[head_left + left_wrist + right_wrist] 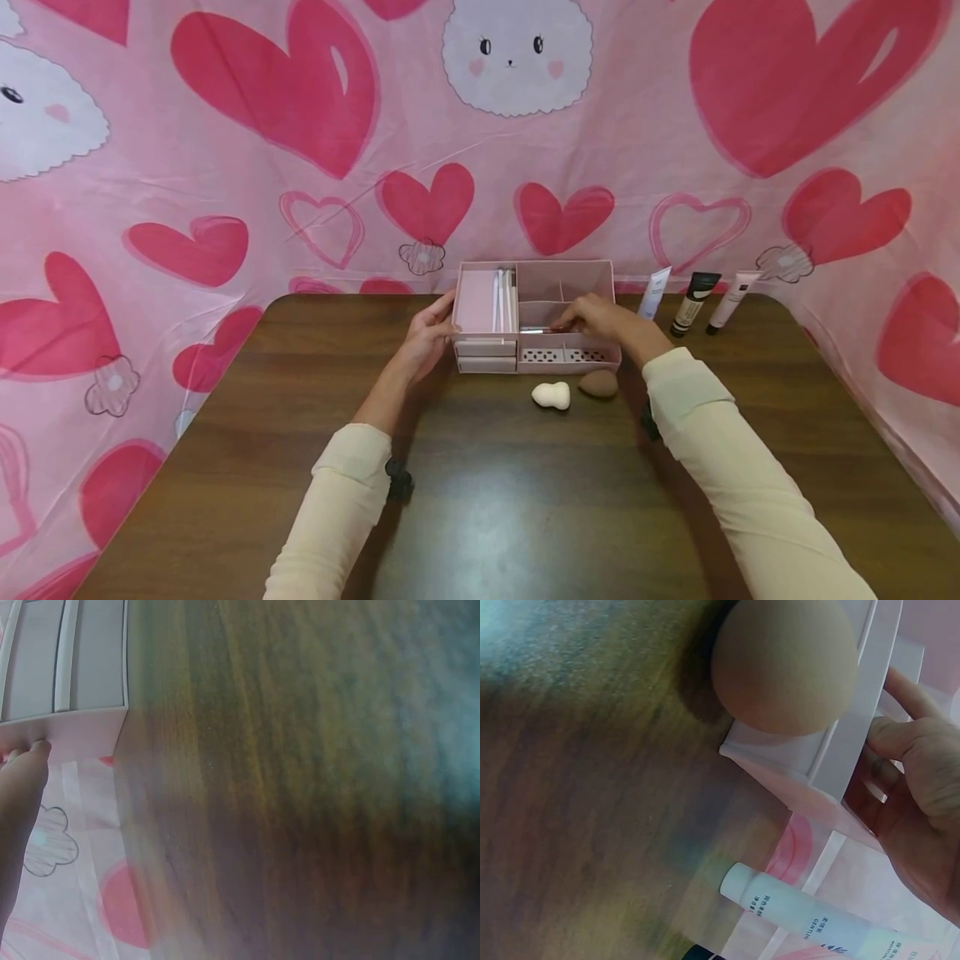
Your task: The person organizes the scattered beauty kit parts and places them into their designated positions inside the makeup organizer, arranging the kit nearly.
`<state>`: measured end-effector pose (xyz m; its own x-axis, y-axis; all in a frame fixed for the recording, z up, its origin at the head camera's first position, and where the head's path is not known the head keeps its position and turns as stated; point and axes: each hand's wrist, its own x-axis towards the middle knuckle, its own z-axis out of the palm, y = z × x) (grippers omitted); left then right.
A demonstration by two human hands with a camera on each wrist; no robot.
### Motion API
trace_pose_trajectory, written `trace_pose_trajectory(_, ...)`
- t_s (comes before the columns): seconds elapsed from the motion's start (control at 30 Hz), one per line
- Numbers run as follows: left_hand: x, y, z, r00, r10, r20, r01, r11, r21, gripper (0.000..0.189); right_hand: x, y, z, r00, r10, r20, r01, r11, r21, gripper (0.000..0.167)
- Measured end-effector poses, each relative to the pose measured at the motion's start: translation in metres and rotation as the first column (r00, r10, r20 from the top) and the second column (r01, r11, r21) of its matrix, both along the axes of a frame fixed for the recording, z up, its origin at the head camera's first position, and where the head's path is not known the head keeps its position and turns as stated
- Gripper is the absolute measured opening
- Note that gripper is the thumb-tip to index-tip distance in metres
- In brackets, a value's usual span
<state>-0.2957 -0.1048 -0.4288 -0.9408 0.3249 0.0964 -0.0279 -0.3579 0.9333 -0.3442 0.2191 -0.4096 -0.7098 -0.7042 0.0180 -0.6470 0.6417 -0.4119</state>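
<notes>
A pink desk organizer (486, 300) stands at the table's back edge. My left hand (426, 337) rests against its left side wall; in the left wrist view the thumb (40, 748) touches that wall beside the drawers (90, 656). My right hand (596, 318) reaches down into a right-hand compartment, fingers bent. Its fingertips pinch one end of a slim stick (534, 332), white and brownish, low in that compartment; its kind is hidden. Several slim brushes (504, 300) stand in the left compartment.
In front of the organizer lie a cream makeup sponge (551, 396) and a brown one (598, 384). To its right stand a white tube (655, 293), a black-and-beige tube (694, 304) and a pink tube (733, 302). A heart-patterned cloth (480, 158) hangs behind the table (495, 508).
</notes>
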Motion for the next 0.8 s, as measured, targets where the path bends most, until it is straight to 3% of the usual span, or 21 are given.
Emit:
trace_pose_trajectory(0.27, -0.0002, 0.0001, 0.0003, 1.0, 0.004, -0.008, -0.005, 1.0, -0.007, 0.077, -0.0003, -0.0022, 0.0051, 0.998, 0.053, 0.014, -0.053, 0.999, -0.004, 0.044)
trace_pose_trajectory(0.8, -0.0015, -0.0006, -0.0008, 1.0, 0.008, -0.006, -0.008, 1.0, -0.002, 0.076, -0.0045, -0.0014, 0.0026, 0.995, 0.061, 0.081, -0.059, 0.998, -0.022, 0.044)
